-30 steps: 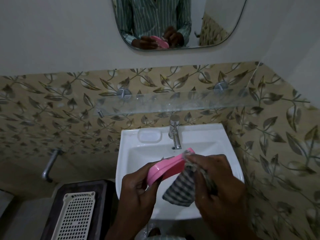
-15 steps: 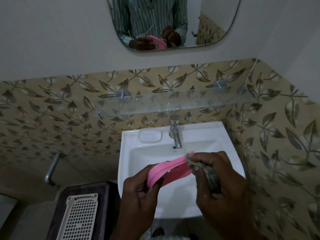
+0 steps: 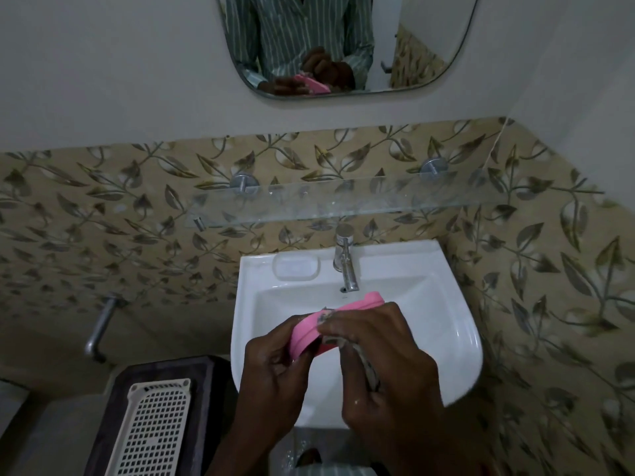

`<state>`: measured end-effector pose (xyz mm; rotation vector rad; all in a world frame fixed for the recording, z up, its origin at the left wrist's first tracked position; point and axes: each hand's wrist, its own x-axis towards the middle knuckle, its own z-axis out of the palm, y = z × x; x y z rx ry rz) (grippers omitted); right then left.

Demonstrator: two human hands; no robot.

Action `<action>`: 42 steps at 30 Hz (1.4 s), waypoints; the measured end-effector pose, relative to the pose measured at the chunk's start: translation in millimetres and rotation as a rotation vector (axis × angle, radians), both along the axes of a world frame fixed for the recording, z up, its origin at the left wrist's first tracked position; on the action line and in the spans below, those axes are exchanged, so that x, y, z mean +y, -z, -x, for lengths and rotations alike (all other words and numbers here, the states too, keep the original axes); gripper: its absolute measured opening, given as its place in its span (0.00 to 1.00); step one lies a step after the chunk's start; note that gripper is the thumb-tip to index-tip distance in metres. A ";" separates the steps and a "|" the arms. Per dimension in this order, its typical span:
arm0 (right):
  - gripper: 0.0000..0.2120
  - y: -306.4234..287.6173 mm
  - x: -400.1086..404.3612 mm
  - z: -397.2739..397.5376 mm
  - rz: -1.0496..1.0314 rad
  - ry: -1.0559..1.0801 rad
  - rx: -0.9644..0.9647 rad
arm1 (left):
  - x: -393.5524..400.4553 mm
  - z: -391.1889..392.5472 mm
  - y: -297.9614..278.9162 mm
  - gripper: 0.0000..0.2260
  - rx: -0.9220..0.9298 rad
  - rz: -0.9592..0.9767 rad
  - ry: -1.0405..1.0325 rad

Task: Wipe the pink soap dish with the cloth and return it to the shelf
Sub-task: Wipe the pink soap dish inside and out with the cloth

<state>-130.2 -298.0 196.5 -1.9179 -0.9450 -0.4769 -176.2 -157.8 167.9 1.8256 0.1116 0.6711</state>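
My left hand [image 3: 275, 369] grips the near end of the pink soap dish [image 3: 305, 333], which is tilted on edge above the white sink [image 3: 457, 338]. My right hand [image 3: 388, 365] holds the grey checked cloth [image 3: 369, 369], bunched in its fingers, and presses it against the dish's upper face. Most of the cloth is hidden under my fingers. The glass shelf [image 3: 343, 204] runs along the tiled wall above the tap, with nothing standing on it.
A chrome tap [image 3: 345, 259] stands at the back of the sink beside a moulded soap recess [image 3: 296, 266]. A mirror [image 3: 343, 46] hangs above. A white perforated tray [image 3: 151, 431] lies on a dark stand at lower left. A metal pipe [image 3: 99, 331] juts from the wall.
My right hand slid the cloth leftwards along the dish, from its far end towards the middle. The hanging part of the cloth has been gathered up into my hand.
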 end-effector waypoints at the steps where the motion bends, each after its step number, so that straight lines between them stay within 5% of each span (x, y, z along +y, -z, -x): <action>1: 0.09 0.3 -2.2 -3.9 0.020 0.013 -0.001 | 1.6 0.6 1.0 0.17 -0.003 0.006 -0.002; 6: 0.13 0.5 -15.9 -23.7 0.024 0.163 0.054 | 7.8 8.1 2.3 0.17 -0.008 -0.013 -0.010; 13: 0.16 -0.9 5.5 1.5 0.032 -0.081 0.017 | 6.4 9.1 1.2 0.18 -0.028 0.011 0.009; 20: 0.14 3.7 -16.7 -26.0 0.087 0.193 0.054 | 12.5 17.6 5.7 0.17 -0.010 0.055 -0.059; 26: 0.23 -2.4 0.6 1.3 0.149 -0.018 -0.054 | 3.6 12.8 -4.1 0.20 -0.013 -0.001 0.006; 42: 0.17 16.7 -6.4 -26.2 -0.089 0.177 0.167 | 2.6 18.0 17.4 0.10 -0.001 0.177 -0.152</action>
